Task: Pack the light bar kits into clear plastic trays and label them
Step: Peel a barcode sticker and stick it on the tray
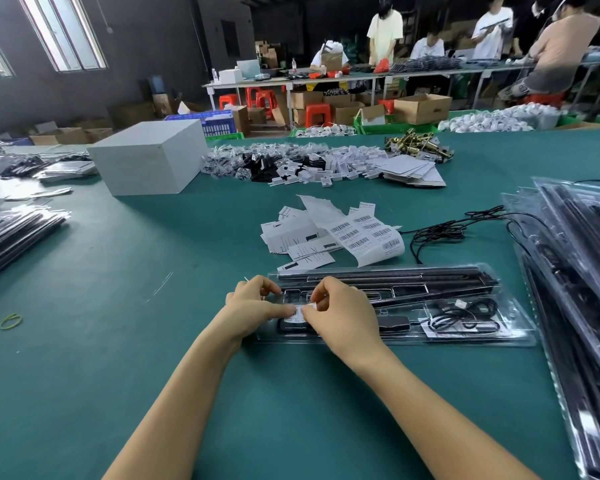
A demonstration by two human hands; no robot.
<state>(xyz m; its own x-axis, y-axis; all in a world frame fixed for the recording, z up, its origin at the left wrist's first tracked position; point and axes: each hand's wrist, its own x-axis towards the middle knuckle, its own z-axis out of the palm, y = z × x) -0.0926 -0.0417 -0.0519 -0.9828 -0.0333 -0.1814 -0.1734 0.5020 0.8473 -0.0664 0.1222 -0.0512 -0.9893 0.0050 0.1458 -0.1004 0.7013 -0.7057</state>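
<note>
A clear plastic tray (513, 336) lies across the green table in front of me, holding black light bars (413, 277), a coiled black cable (465, 315) and a black adapter (394, 323). Over its left end, my left hand (257, 306) and my right hand (343, 313) pinch a small white barcode label (300, 313) between thumbs and fingertips. The label sits just above the tray's lid; whether it touches the plastic I cannot tell. Behind the tray lies a strip of barcode labels (368, 233) among loose paper slips.
A stack of packed clear trays (575, 271) fills the right side. A loose black cable (444, 232) lies behind the tray. A white box (149, 157) and a heap of small bagged parts (291, 162) sit farther back. More trays (14, 233) lie at left, with a rubber band (11, 321) nearby.
</note>
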